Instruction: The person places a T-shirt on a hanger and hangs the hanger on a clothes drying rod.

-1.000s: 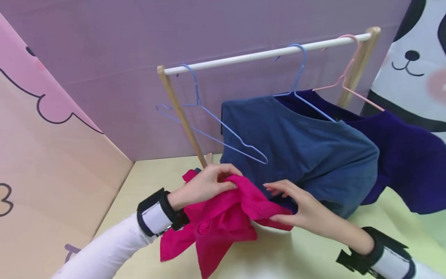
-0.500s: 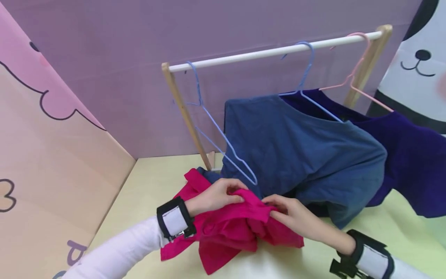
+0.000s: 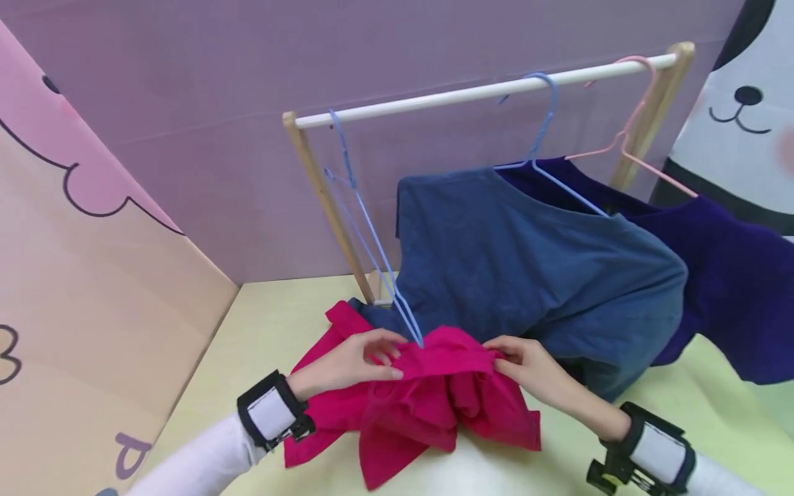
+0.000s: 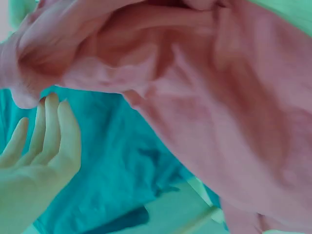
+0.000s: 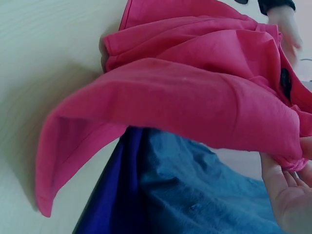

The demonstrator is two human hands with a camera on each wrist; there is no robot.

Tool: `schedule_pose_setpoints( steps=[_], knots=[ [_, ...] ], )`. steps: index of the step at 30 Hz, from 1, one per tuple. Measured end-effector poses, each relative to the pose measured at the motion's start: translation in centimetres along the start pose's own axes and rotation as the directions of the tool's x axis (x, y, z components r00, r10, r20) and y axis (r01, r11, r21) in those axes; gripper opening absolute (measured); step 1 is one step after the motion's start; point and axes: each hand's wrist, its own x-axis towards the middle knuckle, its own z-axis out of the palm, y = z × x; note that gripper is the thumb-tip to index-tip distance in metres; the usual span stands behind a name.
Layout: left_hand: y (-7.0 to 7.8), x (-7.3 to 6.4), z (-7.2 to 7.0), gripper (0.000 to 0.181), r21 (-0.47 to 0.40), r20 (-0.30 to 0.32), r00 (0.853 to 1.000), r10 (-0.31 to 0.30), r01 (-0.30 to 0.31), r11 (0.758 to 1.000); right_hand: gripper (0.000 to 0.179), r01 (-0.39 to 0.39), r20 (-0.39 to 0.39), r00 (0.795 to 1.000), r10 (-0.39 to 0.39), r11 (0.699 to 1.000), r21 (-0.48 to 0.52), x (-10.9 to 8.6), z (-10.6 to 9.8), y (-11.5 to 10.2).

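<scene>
A crumpled bright pink garment (image 3: 428, 406) lies bunched on the table in front of the clothes rack. My right hand (image 3: 536, 368) pinches its upper edge; the right wrist view shows the fingertips on a bunched bit of the garment (image 5: 180, 102). On the other side my left hand (image 3: 353, 362) has its fingers loosely extended at the cloth. Those fingers (image 4: 51, 126) show nearly straight in the left wrist view, just below the garment's edge. A bare blue hanger (image 3: 375, 241) hangs turned on the rod, its lower corner overlapping the garment between my hands.
The rack's white rod (image 3: 434, 102) rests on wooden posts. On it hang a grey-blue top (image 3: 527, 262) on a blue hanger and a dark purple top (image 3: 738, 282) on a pink hanger. A purple wall (image 3: 205, 103) stands close behind, with printed panels at both sides.
My left hand has let go of the garment and drawn back left. My right hand has taken hold of the edge. The bare hanger has swung round, its near corner now lower.
</scene>
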Motion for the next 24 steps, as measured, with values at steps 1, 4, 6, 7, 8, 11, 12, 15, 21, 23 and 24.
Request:
schedule_pose_setpoints(
  steps=[1,4,6,7,8,11,12,15,21,23,24],
  knots=[
    [-0.3,-0.5,0.0,0.049,-0.006,0.011,1.000,-0.008,0.008,1.000,0.020,-0.008,-0.009,1.000,0.008,1.000,0.003,0.0,0.0,0.1],
    [-1.2,-1.5,0.3,0.055,-0.008,0.022,0.999,-0.030,0.030,1.000,0.021,-0.039,-0.033,0.999,0.039,0.999,0.014,0.0,-0.2,0.3],
    [-1.6,-1.9,0.7,0.055,-0.012,0.007,0.999,-0.043,0.043,0.999,0.022,-0.052,-0.045,0.998,0.053,0.999,0.014,0.0,-0.3,0.5],
    [-1.7,-2.1,0.9,0.054,-0.015,-0.005,0.999,-0.050,0.050,0.999,0.022,-0.061,-0.049,0.997,0.061,0.998,0.012,-0.1,-0.3,0.5],
    [-1.8,-2.1,1.1,0.053,-0.015,-0.018,0.998,-0.055,0.054,0.998,0.022,-0.068,-0.053,0.996,0.068,0.998,0.007,-0.1,-0.4,0.6],
    [-2.0,-2.3,1.7,0.048,-0.038,-0.069,0.995,-0.071,0.069,0.997,0.022,-0.079,-0.068,0.995,0.077,0.997,-0.023,-0.2,-0.5,0.7],
    [-2.1,-2.3,1.9,0.045,-0.055,-0.085,0.994,-0.074,0.069,0.996,0.023,-0.082,-0.073,0.994,0.079,0.996,-0.031,-0.3,-0.6,0.7],
    [-2.0,-2.3,2.3,0.035,-0.125,-0.141,0.987,-0.078,0.060,0.990,0.022,-0.087,-0.086,0.993,0.083,0.995,-0.044,-0.4,-0.9,0.7],
    [-1.7,-2.3,2.5,0.030,-0.186,-0.227,0.970,-0.082,0.039,0.982,0.017,-0.069,-0.118,0.991,0.063,0.997,-0.046,-0.8,-1.6,0.9],
    [-1.6,-2.3,2.5,0.031,-0.174,-0.242,0.966,-0.088,0.046,0.984,0.015,-0.055,-0.133,0.990,0.047,0.997,-0.061,-0.9,-1.9,0.9],
    [-1.5,-2.3,2.5,0.032,-0.174,-0.247,0.965,-0.094,0.051,0.983,0.013,-0.049,-0.138,0.990,0.039,0.996,-0.069,-0.9,-2.1,0.9]
  ],
)
